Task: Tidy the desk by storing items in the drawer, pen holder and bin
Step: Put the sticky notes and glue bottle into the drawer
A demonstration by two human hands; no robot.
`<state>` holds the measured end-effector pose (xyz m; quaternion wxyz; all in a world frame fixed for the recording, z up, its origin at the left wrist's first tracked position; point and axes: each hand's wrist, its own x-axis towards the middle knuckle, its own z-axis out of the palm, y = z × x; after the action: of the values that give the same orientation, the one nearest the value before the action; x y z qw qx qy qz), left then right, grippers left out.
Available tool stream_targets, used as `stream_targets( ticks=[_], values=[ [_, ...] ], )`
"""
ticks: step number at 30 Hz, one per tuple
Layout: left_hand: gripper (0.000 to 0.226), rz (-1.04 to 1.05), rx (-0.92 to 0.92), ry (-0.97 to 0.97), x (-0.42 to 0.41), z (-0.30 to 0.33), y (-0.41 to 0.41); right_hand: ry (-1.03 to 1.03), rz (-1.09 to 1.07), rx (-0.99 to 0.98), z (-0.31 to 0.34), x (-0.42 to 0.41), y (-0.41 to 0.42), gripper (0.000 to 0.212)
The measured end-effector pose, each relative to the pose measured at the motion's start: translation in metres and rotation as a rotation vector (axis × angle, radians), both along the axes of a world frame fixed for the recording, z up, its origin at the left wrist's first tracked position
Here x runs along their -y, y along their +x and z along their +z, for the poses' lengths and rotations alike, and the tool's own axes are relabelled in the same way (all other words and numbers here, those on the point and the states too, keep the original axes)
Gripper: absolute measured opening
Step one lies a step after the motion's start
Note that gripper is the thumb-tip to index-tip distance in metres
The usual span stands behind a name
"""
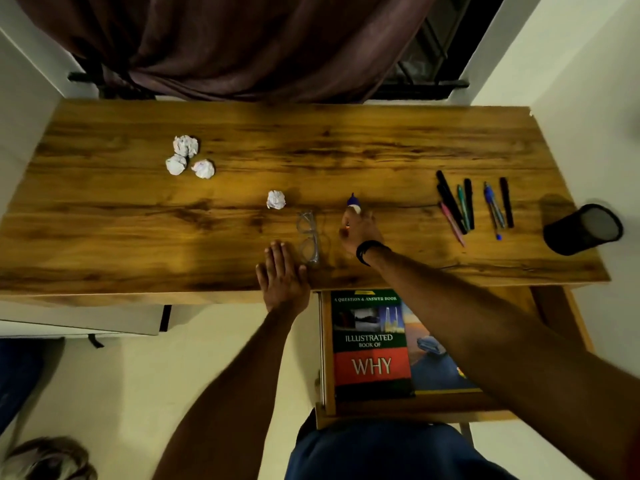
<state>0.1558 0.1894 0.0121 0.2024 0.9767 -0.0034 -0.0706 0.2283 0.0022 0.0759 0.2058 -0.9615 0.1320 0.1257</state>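
Head view: right hand point(360, 228) fingers grasp a blue-capped glue bottle point(354, 203); left hand point(282, 275) lies flat on grained wood.

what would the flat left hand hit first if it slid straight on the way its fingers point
Probably nothing close: the left hand points up the wooden desk, passing left of the clear-framed glasses. The lone crumpled white paper ball lies nearest that line.

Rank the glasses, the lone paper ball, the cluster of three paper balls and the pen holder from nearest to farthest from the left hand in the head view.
From the left hand, flat on the desk's front edge:
1. Glasses, just to its right.
2. Lone paper ball, straight beyond it.
3. Cluster of three paper balls, far back left.
4. Pen holder, at the desk's right end.
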Motion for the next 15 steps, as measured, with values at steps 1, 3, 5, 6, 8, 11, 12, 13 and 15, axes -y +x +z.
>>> stream_targets(
  ticks=[1, 3, 5, 6, 8, 11, 12, 13, 15],
  values=[
    [0.067, 0.001, 0.017, 0.016, 0.000, -0.001, 0.000, -0.004, 0.002, 0.015, -0.001, 0.006, -0.005, 0.031],
    [0.066, 0.003, 0.057, 0.041, 0.001, -0.004, -0.001, 0.069, -0.003, 0.049, -0.002, 0.021, -0.019, 0.029],
    [0.065, 0.008, 0.103, 0.056, 0.002, -0.007, -0.002, 0.198, -0.067, 0.092, -0.001, 0.037, -0.036, 0.031],
    [0.065, 0.010, 0.118, 0.057, 0.002, -0.007, -0.002, 0.233, -0.111, 0.104, 0.000, 0.046, -0.047, 0.033],
    [0.064, 0.015, 0.129, 0.060, 0.003, -0.009, -0.003, 0.262, -0.199, 0.128, -0.002, 0.067, -0.072, 0.040],
    [0.062, 0.065, 0.136, 0.023, 0.009, -0.009, -0.012, 0.281, -0.303, 0.207, -0.011, 0.098, -0.115, 0.056],
    [0.061, 0.080, 0.135, -0.005, 0.016, -0.009, -0.020, 0.290, -0.342, 0.230, -0.015, 0.108, -0.131, 0.059],
    [0.062, 0.090, 0.132, -0.030, 0.024, -0.008, -0.030, 0.289, -0.384, 0.250, -0.018, 0.118, -0.147, 0.059],
    [0.065, 0.085, 0.113, -0.060, 0.040, -0.009, -0.054, 0.269, -0.443, 0.264, -0.025, 0.137, -0.177, 0.057]
  ],
)
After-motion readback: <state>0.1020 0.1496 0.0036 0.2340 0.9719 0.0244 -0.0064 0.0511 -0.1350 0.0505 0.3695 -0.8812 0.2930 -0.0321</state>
